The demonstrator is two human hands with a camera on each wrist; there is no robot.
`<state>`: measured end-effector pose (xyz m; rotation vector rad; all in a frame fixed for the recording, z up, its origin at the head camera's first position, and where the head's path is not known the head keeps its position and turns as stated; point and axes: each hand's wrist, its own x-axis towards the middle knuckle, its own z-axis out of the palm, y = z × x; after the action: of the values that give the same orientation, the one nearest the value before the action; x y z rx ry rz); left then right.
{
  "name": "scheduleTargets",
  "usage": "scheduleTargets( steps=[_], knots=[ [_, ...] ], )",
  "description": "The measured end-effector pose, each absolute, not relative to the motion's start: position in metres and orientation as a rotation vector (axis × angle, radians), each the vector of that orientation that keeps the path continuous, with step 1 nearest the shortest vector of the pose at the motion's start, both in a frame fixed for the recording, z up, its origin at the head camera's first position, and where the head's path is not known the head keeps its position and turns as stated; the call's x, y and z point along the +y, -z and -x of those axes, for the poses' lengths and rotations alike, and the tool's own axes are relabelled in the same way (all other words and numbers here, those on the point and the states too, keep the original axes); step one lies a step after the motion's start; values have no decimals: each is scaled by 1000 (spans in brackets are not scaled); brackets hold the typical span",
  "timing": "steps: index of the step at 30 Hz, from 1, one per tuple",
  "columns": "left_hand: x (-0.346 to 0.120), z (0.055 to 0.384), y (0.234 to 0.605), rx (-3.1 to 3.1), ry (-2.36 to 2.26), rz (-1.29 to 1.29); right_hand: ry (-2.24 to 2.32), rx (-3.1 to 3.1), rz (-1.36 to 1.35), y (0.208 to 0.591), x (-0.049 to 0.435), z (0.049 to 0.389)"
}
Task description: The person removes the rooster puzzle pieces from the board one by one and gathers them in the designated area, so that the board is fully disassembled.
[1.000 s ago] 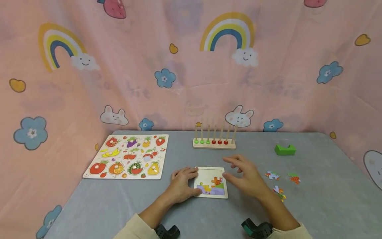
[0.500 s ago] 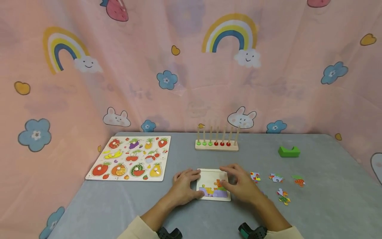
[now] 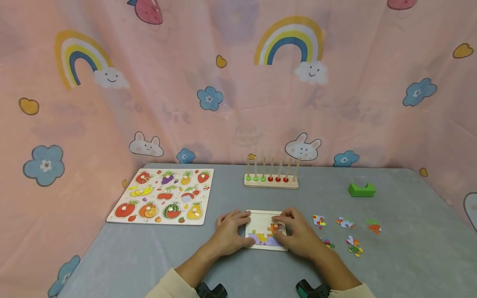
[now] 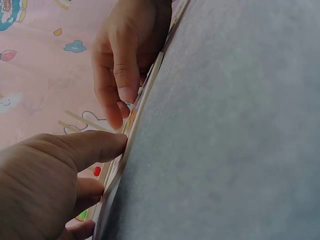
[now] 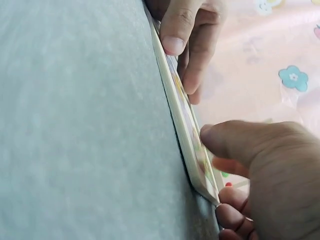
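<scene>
A small wooden puzzle tray [image 3: 258, 218] lies on the grey table, its near side filled with purple, yellow and orange jigsaw pieces [image 3: 274, 227]. My left hand [image 3: 232, 230] holds the tray's left side, thumb at the near corner and index finger at the far one. From the right, my right hand [image 3: 301, 232] reaches over the tray; its thumb touches the pieces and its index finger is bent near the far right corner. In the right wrist view that thumb [image 5: 220, 137] rests at the tray's surface while the other fingers curl beside the tray's end.
Several loose jigsaw pieces [image 3: 345, 222] lie to the right, one partly behind my right wrist. A green notched block [image 3: 361, 191] sits farther back. A wooden peg stand [image 3: 271, 185] with green and red beads is behind the tray. A fruit knob puzzle board [image 3: 156, 205] lies left.
My right hand has come down from above the tray's right side onto the pieces, its thumb and index finger drawing closer together. My left hand keeps its hold. The view has shifted slightly.
</scene>
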<state>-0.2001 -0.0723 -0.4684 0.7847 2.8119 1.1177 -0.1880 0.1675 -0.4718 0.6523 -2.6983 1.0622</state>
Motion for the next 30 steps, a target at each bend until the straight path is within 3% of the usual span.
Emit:
scheduleTargets(
  steps=[9, 30],
  knots=[
    [-75, 201, 469, 2823, -1113, -786, -870, -2699, -698, 469, 160, 187],
    [-72, 200, 469, 2817, -1100, -788, -970, -2702, -738, 471, 168, 184]
  ],
)
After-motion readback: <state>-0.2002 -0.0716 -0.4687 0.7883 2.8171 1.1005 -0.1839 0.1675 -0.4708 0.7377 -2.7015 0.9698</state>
